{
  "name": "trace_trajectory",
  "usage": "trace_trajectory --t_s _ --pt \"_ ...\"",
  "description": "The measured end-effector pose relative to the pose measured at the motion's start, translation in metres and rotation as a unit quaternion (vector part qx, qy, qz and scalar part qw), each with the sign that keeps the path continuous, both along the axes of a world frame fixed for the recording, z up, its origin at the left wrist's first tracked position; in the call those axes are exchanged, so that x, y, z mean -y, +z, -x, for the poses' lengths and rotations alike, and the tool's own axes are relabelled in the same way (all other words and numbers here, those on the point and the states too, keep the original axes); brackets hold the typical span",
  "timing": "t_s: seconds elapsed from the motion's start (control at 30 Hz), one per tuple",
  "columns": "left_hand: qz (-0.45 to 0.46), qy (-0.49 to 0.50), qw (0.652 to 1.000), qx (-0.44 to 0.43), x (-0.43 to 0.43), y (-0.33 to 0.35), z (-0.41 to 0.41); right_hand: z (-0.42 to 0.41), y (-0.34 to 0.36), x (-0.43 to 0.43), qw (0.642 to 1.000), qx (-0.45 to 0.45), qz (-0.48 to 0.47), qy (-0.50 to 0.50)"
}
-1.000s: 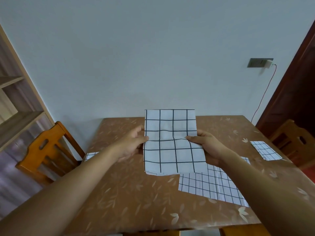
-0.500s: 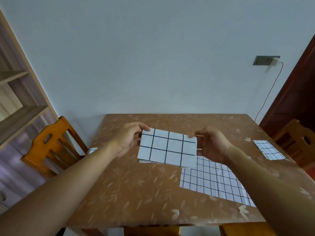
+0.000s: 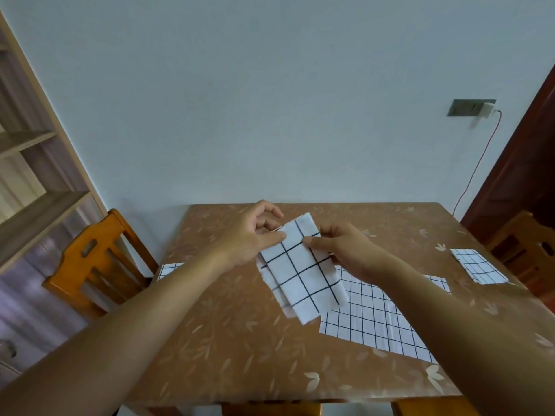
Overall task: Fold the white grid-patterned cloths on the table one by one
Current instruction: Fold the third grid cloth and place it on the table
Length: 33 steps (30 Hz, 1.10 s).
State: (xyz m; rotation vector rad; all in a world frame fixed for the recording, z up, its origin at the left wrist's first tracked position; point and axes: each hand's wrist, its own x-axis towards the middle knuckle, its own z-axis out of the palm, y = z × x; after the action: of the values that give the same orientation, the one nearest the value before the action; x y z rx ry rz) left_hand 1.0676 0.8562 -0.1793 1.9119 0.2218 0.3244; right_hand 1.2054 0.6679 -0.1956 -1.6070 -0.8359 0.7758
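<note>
Folded grid cloth [image 3: 303, 271] is held above the table [image 3: 228, 340], tilted, its lower end over the near corner of a flat unfolded cloth [image 3: 375, 319]; contact with the surface cannot be confirmed. Left hand [image 3: 255, 235] and right hand [image 3: 345, 250] each pinch the upper end, thumb in front, fingers behind. Layers show offset along the lower left edge; judged risk: a further fold would lock in that misalignment, and a slackened pinch would let the inner layers slide out; a trailing end could also drag and rumple the flat cloth beneath. Surface is a glossy brown leaf-patterned cover, likely slippery; a small folded cloth [image 3: 477, 265] lies well apart at right, another cloth [image 3: 168, 270] at the left edge. Wooden chairs [image 3: 90, 265] flank the table; shelving [image 3: 30, 205] stands left, a wall socket [image 3: 471, 107] with a red cable right.
</note>
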Motion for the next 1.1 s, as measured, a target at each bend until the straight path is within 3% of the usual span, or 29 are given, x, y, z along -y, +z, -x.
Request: trace_trajectory --t_s 0.2,0.43,0.67,1.1 --pt "0.046 0.063 0.996 0.047 0.007 -0.018 0.002 -0.005 -0.004 -0.002 0.995 -0.024 -0.051 -0.085" --pt "0.010 0.101 0.993 0.068 0.015 -0.023 -0.008 0.005 -0.010 -0.004 0.991 -0.058 -0.077 -0.090" --pt "0.140 0.146 0.976 0.085 0.018 -0.023 -0.011 0.006 -0.013 0.003 0.995 -0.042 -0.056 -0.075" --pt "0.103 0.129 0.979 0.120 0.020 -0.022 -0.010 0.015 -0.009 -0.004 0.990 -0.038 -0.089 -0.107"
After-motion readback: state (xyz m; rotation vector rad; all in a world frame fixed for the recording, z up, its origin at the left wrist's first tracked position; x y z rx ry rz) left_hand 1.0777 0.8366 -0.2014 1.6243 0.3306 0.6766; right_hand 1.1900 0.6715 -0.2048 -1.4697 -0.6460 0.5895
